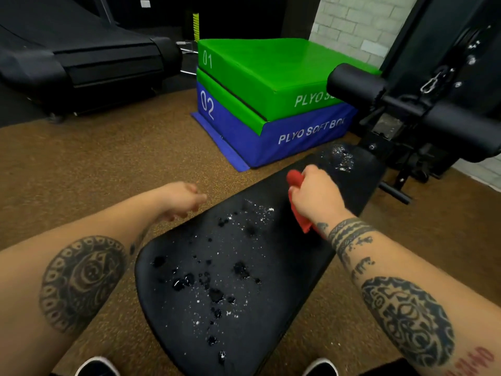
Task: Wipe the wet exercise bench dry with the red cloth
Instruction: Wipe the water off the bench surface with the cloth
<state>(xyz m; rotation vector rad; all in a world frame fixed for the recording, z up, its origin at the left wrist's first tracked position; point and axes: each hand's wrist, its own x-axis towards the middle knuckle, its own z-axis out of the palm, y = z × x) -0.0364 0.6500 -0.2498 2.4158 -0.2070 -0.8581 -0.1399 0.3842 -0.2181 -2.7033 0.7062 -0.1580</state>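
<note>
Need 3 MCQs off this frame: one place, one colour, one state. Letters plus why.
1. Where is the red cloth?
A) on the floor
B) in the right hand, over the bench
C) hung on the wall

2. What colour is the top plyo box?
A) yellow
B) red
C) green

3. What is the bench surface like?
A) spotted with water drops
B) dry all over
C) covered by a mat

Answers:
1 B: the fingers curl round the cloth above the pad.
2 C: the green box marked 01 sits on the blue box.
3 A: drops glint on both sides of the hand.
</note>
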